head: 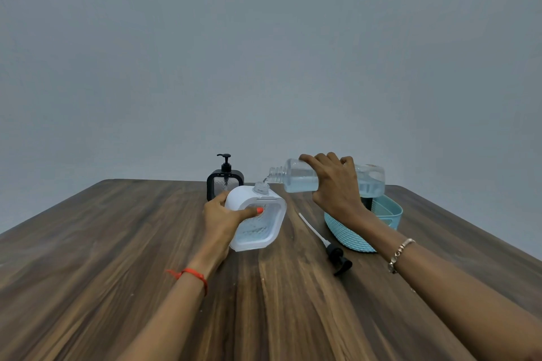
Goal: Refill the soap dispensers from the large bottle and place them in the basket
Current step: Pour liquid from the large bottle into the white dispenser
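My right hand (334, 184) is wrapped over a clear large bottle (331, 175) of pale blue liquid, fingers clamped across its top, holding it on its side in the air. Its open neck points left, and a thin stream falls into the mouth of the white soap dispenser (258, 218). My left hand (224, 215) grips that dispenser, thumb pressed on its clear front; it stands tilted on the wooden table (117, 258), partly filled.

Just behind the white dispenser stands a black soap dispenser (224, 182) with its pump on, close to the table's far edge by the wall. Right of the white dispenser lies a loose black pump with its white tube (325, 242), and beyond it a light blue basket (360, 226), under my right wrist, near the table's right edge. Left of the white dispenser and toward me the tabletop is bare.
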`<state>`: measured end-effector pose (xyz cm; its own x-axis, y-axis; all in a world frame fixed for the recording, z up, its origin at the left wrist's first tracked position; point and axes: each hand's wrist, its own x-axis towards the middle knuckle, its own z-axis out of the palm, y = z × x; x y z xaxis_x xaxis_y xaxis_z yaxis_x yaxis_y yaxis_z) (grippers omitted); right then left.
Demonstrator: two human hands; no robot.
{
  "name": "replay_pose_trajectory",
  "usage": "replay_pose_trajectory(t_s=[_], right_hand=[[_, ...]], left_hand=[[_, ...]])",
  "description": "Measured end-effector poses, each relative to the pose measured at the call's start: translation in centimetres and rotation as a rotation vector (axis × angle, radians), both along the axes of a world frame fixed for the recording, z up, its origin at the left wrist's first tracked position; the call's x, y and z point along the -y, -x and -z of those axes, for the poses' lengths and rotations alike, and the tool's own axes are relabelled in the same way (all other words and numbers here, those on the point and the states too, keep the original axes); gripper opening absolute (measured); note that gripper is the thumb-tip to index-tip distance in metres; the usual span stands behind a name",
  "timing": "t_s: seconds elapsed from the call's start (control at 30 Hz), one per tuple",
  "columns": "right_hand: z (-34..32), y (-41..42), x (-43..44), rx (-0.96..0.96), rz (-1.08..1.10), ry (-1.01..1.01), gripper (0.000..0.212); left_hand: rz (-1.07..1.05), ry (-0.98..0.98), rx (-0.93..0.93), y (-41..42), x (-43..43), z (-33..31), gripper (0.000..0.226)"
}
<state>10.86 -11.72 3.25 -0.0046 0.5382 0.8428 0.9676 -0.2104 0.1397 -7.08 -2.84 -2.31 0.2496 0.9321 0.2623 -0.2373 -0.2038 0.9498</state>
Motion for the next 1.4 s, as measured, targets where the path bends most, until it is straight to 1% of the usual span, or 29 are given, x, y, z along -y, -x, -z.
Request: replay_pose_trajectory(t_s=[0.2, 0.73, 0.9, 1.03, 1.13, 1.2, 1.3, 1.33, 1.4], right_hand=[[0.1, 0.1, 0.0, 0.0, -0.002, -0.006, 0.059], [0.2, 0.0, -0.2, -0.002, 0.005, -0.006, 0.06], [0.3, 0.0, -0.5, -0.044, -0.012, 0.002, 0.059], [0.2, 0.1, -0.6, -0.124, -0.041, 0.035, 0.06], [0.1, 0.3, -0.8, -0.224, -0.097, 0.041, 0.064], [0.0, 0.5, -0.9, -0.326, -0.15, 0.048, 0.066], [-0.4, 0.6, -1.2, -0.564, -0.283, 0.041, 0.066], [-0.5, 0.6, -1.3, -0.627, -0.306, 0.044, 0.068], [-0.4, 0.3, -1.7, -0.696, -0.282, 0.079, 0.07]], left_hand=[[0.001, 0.001, 0.007, 0.1, 0.2, -0.1, 0.041], [0.027, 0.036, 0.045, -0.1, -0.4, 0.7, 0.041], [0.045, 0.041, 0.064, 0.1, -0.6, 0.7, 0.04], [0.067, 0.025, 0.069, 0.2, -0.9, 0.7, 0.038], [0.08, 0.024, 0.08, 0.4, -1.1, 0.9, 0.037], [0.088, 0.033, 0.097, 0.6, -1.3, 0.9, 0.036], [0.099, 0.051, 0.111, 0.9, -1.8, 0.9, 0.037], [0.106, 0.059, 0.113, 1.0, -2.0, 0.9, 0.039], [0.124, 0.082, 0.134, 1.4, -2.3, 0.9, 0.042]])
